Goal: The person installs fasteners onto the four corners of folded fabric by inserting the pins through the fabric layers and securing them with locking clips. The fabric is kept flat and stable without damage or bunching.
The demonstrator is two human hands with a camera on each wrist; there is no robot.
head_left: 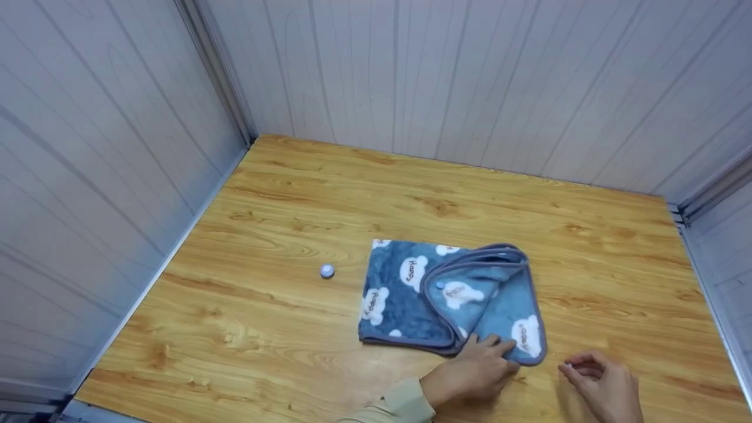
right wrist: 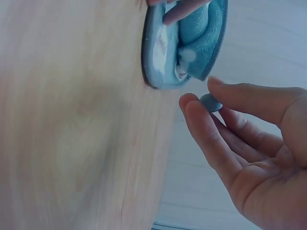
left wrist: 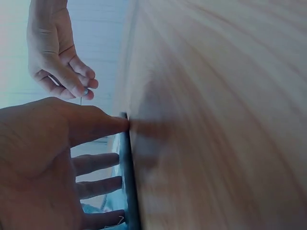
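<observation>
A folded blue fleece blanket point(head_left: 393, 270) with white bear-like patches lettered "Happy" lies on the wooden table, its right part turned back in layers. My left hand point(head_left: 479, 369) rests on its near edge, fingers spread over the lighter layer. In the left wrist view, the left thumb point(left wrist: 108, 123) touches the dark trim. Right of the blanket's near corner, my right hand point(head_left: 606, 385) pinches a small pin between thumb and fingertips. Its rounded blue-grey head point(right wrist: 211, 102) shows in the right wrist view; a thin shaft appears below it in the left wrist view.
A similar blue round head point(head_left: 440, 285) sits on the turned-back blanket layer. Left of the blanket stands a small round whitish-blue object point(head_left: 327, 271). Pale panelled walls point(head_left: 364, 76) enclose the wooden table point(head_left: 264, 329) at the back and sides.
</observation>
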